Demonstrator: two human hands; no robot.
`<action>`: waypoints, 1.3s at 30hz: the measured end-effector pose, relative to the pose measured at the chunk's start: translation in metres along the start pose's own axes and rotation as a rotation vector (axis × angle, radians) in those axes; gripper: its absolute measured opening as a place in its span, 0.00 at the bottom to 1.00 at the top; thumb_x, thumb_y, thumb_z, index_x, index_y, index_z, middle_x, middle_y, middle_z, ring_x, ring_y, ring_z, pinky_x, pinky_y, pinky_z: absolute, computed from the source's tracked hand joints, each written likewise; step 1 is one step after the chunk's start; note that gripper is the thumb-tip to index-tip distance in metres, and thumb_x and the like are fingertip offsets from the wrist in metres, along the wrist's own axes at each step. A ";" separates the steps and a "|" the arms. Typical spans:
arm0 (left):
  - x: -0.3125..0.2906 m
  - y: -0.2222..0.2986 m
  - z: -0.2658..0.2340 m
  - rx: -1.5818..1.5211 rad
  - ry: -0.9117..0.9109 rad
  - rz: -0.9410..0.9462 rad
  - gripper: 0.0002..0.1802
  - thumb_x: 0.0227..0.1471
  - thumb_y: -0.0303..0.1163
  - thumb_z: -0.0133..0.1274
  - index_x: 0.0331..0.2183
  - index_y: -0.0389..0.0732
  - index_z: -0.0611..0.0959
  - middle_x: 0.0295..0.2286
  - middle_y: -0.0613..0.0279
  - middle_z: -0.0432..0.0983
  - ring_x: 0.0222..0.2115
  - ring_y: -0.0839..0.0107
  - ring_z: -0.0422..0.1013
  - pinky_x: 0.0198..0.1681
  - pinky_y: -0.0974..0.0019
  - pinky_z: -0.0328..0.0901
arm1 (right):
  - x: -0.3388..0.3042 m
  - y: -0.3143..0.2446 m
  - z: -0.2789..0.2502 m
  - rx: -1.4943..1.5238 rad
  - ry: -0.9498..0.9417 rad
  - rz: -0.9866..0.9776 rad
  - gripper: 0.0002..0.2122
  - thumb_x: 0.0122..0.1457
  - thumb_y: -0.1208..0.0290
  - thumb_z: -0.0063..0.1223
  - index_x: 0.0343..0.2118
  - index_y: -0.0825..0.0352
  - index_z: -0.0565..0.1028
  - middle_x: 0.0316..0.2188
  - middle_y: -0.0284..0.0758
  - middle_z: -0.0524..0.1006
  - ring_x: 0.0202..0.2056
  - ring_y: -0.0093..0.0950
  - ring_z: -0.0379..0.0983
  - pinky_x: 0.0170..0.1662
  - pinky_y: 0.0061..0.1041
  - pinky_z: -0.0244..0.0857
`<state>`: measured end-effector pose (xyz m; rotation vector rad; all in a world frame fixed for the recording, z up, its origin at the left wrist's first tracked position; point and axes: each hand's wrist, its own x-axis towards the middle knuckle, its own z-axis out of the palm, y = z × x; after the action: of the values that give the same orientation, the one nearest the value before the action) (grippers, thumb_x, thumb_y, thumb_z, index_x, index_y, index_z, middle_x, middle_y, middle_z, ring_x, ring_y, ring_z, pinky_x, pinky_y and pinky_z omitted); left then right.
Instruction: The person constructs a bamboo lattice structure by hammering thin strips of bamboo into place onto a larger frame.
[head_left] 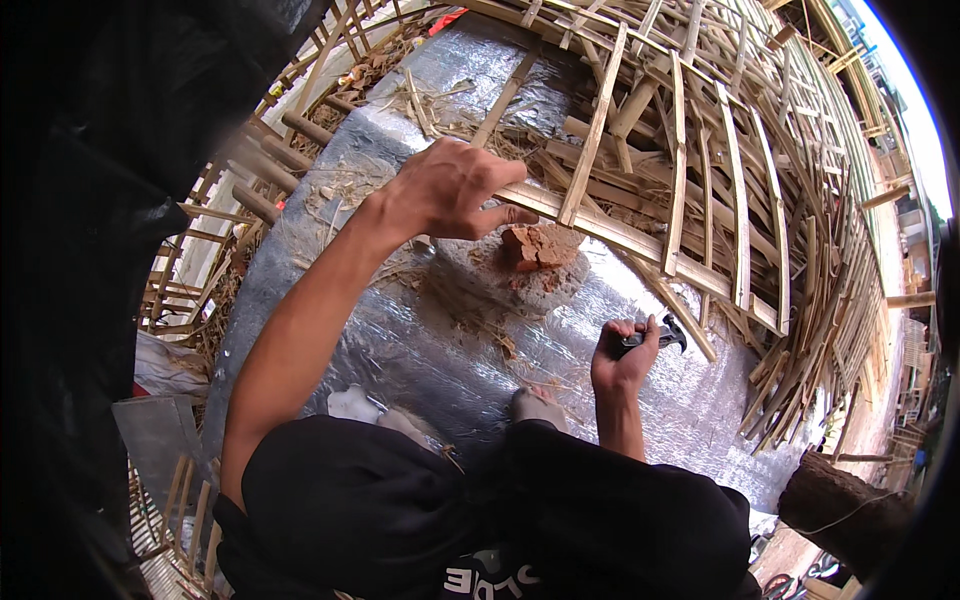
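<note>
My left hand (pixel 455 190) reaches forward and grips the near end of a long split-bamboo rail (pixel 640 245). Several thin slats cross this rail and run away from me, forming a ladder-like bamboo frame. Low at the right, my right hand (pixel 620 358) is closed round a small claw hammer (pixel 672 337), its dark head pointing right; most of the handle is hidden in the fist. Just below the rail, a broken reddish brick (pixel 540 246) rests on a rough grey stone block (pixel 565 290), close to my left fingers.
A large heap of split bamboo strips (pixel 820 230) fills the right and far side. Silvery foil sheeting (pixel 400 335) covers the ground, scattered with shavings. Round poles (pixel 265 165) and bamboo lattice line the left. A thick log (pixel 845 500) lies at lower right. Dark sheeting (pixel 80 300) hangs at left.
</note>
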<state>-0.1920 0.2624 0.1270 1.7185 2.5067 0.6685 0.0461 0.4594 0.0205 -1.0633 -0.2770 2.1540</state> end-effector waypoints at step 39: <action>-0.008 0.037 0.078 0.043 -0.165 -0.113 0.20 0.52 0.45 0.61 0.37 0.39 0.77 0.35 0.51 0.78 0.39 0.53 0.74 0.44 0.47 0.67 | -0.045 -0.007 -0.063 -1.461 -0.516 0.657 0.18 0.60 0.54 0.59 0.23 0.62 0.69 0.16 0.26 0.67 0.17 0.19 0.64 0.21 0.24 0.56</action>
<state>-0.1363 0.2923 0.0678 1.5599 2.4978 0.4490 0.1164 0.4271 0.0112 -1.3487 -2.2429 2.6796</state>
